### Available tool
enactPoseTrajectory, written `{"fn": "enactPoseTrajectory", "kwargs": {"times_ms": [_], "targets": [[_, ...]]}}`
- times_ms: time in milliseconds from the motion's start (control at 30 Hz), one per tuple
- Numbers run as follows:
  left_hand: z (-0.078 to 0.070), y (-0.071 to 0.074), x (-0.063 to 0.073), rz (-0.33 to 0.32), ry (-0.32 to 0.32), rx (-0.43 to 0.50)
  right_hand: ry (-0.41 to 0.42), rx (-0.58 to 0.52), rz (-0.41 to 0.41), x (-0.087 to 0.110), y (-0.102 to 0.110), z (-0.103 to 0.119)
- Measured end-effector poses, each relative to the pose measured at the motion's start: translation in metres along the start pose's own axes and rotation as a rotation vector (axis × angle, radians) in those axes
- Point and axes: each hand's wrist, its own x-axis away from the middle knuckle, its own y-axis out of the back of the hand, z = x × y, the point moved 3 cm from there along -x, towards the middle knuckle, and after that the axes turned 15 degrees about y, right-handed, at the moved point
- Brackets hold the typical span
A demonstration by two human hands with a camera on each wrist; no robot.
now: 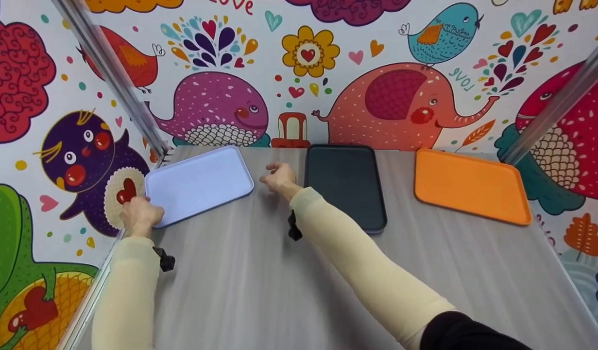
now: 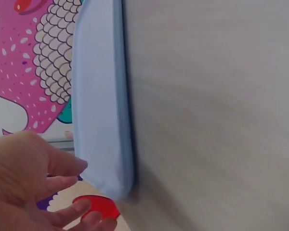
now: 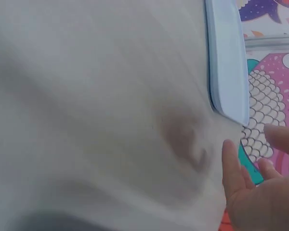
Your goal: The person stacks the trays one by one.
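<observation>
A pale lavender-blue rectangular tray (image 1: 199,184) lies slanted on the grey table at the left. My left hand (image 1: 141,214) is at the tray's near left corner. In the left wrist view the thumb of the left hand (image 2: 33,183) overlaps the tray's rim (image 2: 98,120), and the other fingers are spread loosely below it. To the right of the same tray, my right hand (image 1: 280,179) is held over the table with its fingers loosely bent and nothing in them. The right wrist view shows the right hand (image 3: 260,192) apart from the end of the tray (image 3: 229,62).
A black tray (image 1: 345,184) lies right of my right hand, partly covered by the right forearm. Farther right lies an orange tray (image 1: 471,187). Metal posts (image 1: 111,73) and walls printed with cartoon animals border the grey table (image 1: 221,282).
</observation>
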Motion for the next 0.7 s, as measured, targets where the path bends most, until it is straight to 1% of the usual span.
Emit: {"fn": "enactPoseTrajectory", "kwargs": {"times_ms": [100, 200, 267, 367, 433, 467, 633, 667, 700], "targets": [[0.007, -0.004, -0.003, 0.002, 0.017, -0.005, -0.024, 0.029, -0.001, -0.003, -0.011, -0.003], [0.013, -0.006, -0.006, -0.002, 0.027, 0.018, -0.024, 0.037, 0.030, -0.008, -0.021, -0.005], [0.016, -0.006, -0.006, -0.008, 0.032, 0.031, -0.014, 0.027, 0.065, -0.010, -0.027, -0.008], [0.020, -0.008, -0.009, 0.001, 0.040, 0.049, -0.001, 0.004, 0.102, -0.012, -0.035, -0.012], [0.022, -0.010, -0.013, 0.012, 0.050, 0.049, 0.009, -0.001, 0.114, -0.013, -0.040, -0.012], [0.023, -0.011, -0.018, 0.002, 0.048, 0.041, 0.012, -0.007, 0.120, -0.014, -0.043, -0.011], [0.017, -0.009, -0.023, 0.039, 0.051, 0.038, 0.008, 0.003, 0.111, -0.016, -0.055, -0.005], [0.016, -0.008, -0.023, 0.046, 0.045, 0.039, 0.001, 0.001, 0.102, -0.016, -0.057, -0.004], [0.014, -0.006, -0.019, 0.069, 0.051, 0.047, -0.007, 0.001, 0.096, -0.017, -0.059, -0.004]]}}
